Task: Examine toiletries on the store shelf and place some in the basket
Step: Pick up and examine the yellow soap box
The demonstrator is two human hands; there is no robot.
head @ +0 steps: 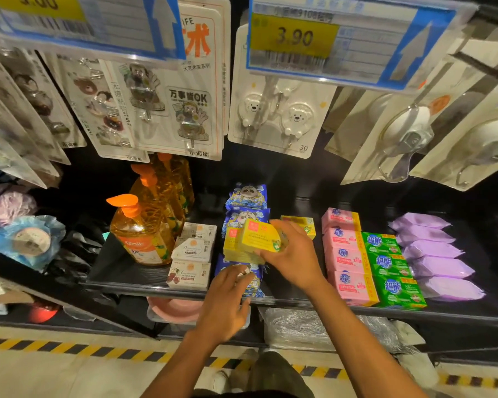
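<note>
My right hand [292, 255] grips a yellow soap box [259, 237] and holds it above a stack of the same yellow boxes [240, 252] on the dark shelf [121, 271]. My left hand [227, 300] reaches over the shelf's front edge, its fingers resting on a blue patterned packet [253, 280] that lies under the yellow stack. More blue packets [246, 196] lie behind. No basket is in view.
Orange pump bottles [141, 234] and white soap boxes [193, 254] stand to the left. Pink soap bars [345, 254], green soap bars [391, 268] and purple packets [437, 257] fill the right. Hook packs [282, 122] and price tags [337, 38] hang overhead. A pink basin [173, 308] sits below.
</note>
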